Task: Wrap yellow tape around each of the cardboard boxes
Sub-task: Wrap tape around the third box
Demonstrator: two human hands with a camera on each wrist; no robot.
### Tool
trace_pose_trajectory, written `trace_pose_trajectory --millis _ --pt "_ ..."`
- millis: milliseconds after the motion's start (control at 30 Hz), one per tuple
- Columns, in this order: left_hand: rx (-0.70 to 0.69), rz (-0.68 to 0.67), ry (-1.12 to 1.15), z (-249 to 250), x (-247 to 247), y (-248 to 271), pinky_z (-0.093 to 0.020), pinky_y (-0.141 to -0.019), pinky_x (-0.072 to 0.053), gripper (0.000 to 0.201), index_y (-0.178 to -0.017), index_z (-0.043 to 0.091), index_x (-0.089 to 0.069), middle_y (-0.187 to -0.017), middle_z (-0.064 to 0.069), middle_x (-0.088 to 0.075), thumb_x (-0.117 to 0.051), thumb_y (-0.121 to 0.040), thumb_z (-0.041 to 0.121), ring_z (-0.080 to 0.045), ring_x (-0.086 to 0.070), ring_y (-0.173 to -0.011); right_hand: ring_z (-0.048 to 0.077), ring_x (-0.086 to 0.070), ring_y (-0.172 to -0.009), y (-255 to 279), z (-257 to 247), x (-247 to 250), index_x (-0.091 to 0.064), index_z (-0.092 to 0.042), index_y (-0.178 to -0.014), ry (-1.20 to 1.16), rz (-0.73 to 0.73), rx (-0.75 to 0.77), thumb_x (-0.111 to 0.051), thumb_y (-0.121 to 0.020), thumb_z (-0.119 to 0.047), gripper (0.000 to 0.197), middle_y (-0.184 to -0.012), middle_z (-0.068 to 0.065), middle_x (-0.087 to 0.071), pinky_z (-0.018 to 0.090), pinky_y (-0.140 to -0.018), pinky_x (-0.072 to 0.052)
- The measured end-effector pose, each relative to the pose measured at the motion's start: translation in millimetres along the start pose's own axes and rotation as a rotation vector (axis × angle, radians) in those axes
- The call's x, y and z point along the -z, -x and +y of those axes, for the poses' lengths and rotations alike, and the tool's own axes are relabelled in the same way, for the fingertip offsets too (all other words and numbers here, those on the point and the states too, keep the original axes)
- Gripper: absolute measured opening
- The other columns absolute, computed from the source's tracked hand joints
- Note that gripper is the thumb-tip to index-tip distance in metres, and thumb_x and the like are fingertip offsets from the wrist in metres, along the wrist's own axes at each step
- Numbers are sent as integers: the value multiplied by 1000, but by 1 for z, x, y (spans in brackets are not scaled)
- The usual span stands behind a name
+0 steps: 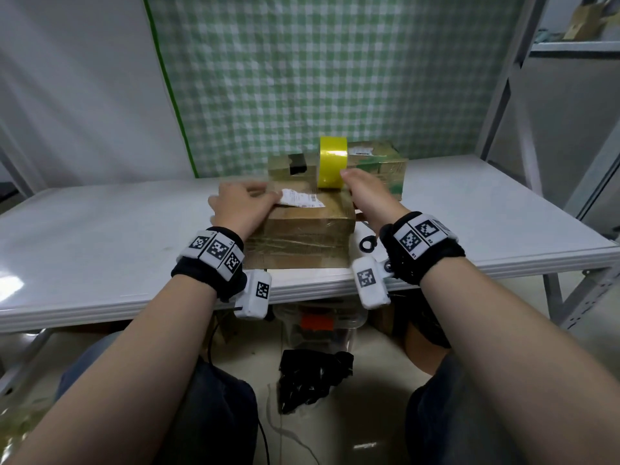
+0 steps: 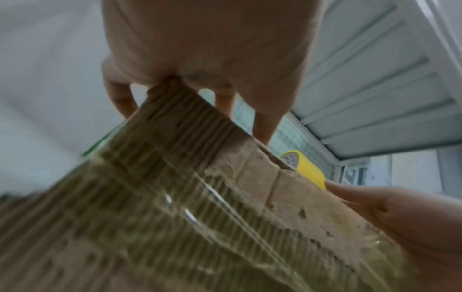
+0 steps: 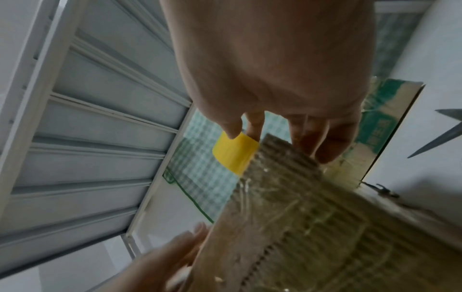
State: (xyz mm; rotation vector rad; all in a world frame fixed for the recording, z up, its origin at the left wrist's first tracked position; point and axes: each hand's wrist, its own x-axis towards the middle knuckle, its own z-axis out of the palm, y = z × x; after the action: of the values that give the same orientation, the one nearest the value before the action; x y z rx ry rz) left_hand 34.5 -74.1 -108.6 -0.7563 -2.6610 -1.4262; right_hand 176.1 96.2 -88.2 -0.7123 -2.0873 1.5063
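Note:
A cardboard box (image 1: pixel 302 229) with a white label (image 1: pixel 302 198) lies at the table's front edge, with clear glossy tape across its ribbed side (image 2: pixel 200 207). My left hand (image 1: pixel 245 203) grips its top left corner, palm on the corner and fingers (image 2: pixel 265 126) curled over the edge. The yellow tape roll (image 1: pixel 331 166) stands upright on the box's far right part. My right hand (image 1: pixel 362 189) pinches the roll (image 3: pixel 235 154) between thumb and index finger, and its other fingers (image 3: pixel 325 142) rest on the box's right end.
Two more cardboard boxes stand behind: one with a black patch (image 1: pixel 292 164), one with green print (image 1: pixel 379 162). Black-handled scissors (image 1: pixel 369 244) lie right of the near box. The white table (image 1: pixel 100 236) ends just before my wrists. A metal shelf frame (image 1: pixel 523 95) rises at right.

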Motion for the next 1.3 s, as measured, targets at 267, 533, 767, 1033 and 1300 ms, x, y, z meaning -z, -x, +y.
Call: trace_pose_trajectory --millis 267,533,767,1033,1300 --pt "-359 -278 -188 8 -6 6 -38 -108 -46 50 -109 44 -76 -123 24 -69 -85 -63 62 0 -61 -117 20 -60 -111 -22 15 -17 -69 -17 -117 151 41 145 -53 -103 -41 31 -126 8 -61 32 -96 -47" --pt "-320 -181 -250 7 -13 2 -39 -106 -46 47 -111 48 -74 -125 28 -67 -81 -68 65 0 -58 -120 19 -54 -77 -6 1 -13 -59 -26 -77 125 155 220 -51 -103 -42 32 -77 -4 -56 38 -76 -42" --pt "-364 -137 -288 8 -18 -4 -39 -110 -40 47 -120 41 -73 -128 24 -66 -79 -76 57 -5 -57 -124 10 -44 -66 11 -1 -13 -59 -2 -77 -67 156 229 -58 -98 -47 50 -72 5 -45 29 -65 -34" --pt "-363 -124 -119 5 -26 -3 -29 -100 -50 32 -113 26 -78 -115 9 -75 -83 -81 31 -8 -67 -109 15 -40 -67 14 -6 -17 -51 -4 -70 -35 131 185 -60 -96 -53 56 -69 12 -49 32 -60 -32" --pt "-317 -112 -50 4 -30 -8 -25 -98 -47 28 -112 22 -78 -116 7 -75 -82 -84 26 -8 -65 -108 18 -34 -55 21 -18 -7 -31 -23 -58 -45 174 124 -65 -92 -54 57 -59 2 -33 29 -56 -27"
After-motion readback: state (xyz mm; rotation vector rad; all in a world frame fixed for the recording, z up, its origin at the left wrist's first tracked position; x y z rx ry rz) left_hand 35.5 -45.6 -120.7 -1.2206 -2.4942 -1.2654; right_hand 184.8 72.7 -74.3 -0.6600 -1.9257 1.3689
